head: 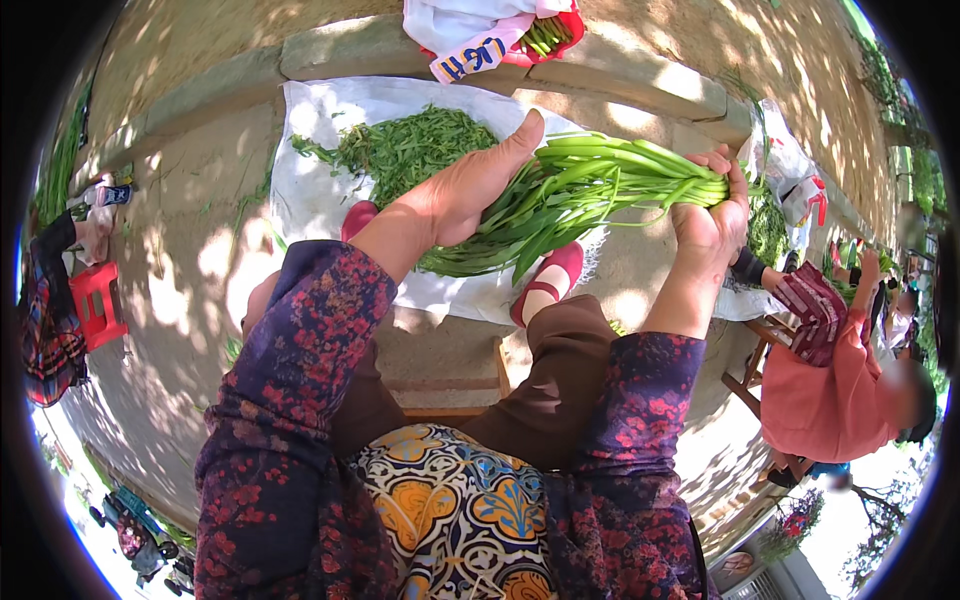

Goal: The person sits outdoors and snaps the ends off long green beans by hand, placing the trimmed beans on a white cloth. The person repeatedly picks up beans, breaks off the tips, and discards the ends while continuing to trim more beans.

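A bunch of long-stemmed leafy greens stretches between my hands, stems to the right and leaves to the left. My right hand is closed around the stem ends. Against the leafy part lies my left hand, its thumb raised; the greens hide its fingers, so its grip is unclear. Below is a white woven plastic sheet on the ground. A heap of loose green leaves rests on it, partly behind my left hand.
A concrete kerb runs beyond the sheet. On it sits a red bag of green stems, partly covered by white plastic. A seated person is at right, near another leaf pile. At left are a red plastic stool and another person.
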`<state>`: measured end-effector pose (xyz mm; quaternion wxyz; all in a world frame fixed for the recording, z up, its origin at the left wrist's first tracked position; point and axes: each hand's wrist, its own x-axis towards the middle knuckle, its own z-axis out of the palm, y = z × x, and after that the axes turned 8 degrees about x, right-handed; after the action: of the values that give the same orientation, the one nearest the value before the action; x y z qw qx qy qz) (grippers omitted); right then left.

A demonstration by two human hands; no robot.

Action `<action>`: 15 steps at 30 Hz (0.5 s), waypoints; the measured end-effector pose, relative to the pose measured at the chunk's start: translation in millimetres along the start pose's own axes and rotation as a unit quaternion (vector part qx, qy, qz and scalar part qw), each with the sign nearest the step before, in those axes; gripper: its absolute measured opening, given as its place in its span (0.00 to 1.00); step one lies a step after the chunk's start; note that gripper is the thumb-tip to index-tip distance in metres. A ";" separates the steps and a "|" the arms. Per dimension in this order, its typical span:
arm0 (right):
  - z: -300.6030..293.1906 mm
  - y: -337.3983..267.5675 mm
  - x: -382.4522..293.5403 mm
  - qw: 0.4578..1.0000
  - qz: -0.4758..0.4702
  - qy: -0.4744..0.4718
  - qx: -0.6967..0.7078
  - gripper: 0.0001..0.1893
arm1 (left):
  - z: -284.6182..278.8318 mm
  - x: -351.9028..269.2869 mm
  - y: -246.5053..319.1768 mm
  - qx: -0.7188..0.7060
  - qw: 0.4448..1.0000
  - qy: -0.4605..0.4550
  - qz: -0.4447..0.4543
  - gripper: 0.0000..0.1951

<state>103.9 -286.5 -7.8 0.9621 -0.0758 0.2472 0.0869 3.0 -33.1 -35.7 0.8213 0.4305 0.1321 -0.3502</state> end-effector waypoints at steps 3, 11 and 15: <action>-0.2 2.7 1.1 1.000 -0.020 0.014 -0.015 0.07 | 7.1 -4.0 3.3 0.052 0.998 0.020 -0.012 0.40; -2.8 4.2 7.7 0.999 0.000 0.035 -0.009 0.06 | 2.5 2.5 -3.5 0.114 0.988 0.105 -0.019 0.36; -5.6 1.6 8.7 0.998 -0.017 0.058 -0.027 0.06 | 1.5 5.5 -1.5 0.159 0.972 0.172 0.006 0.32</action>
<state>108.5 -284.8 -17.1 0.9451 -0.1109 0.2986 0.0730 5.8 -37.3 -38.6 0.7097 0.6097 0.2113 -0.2828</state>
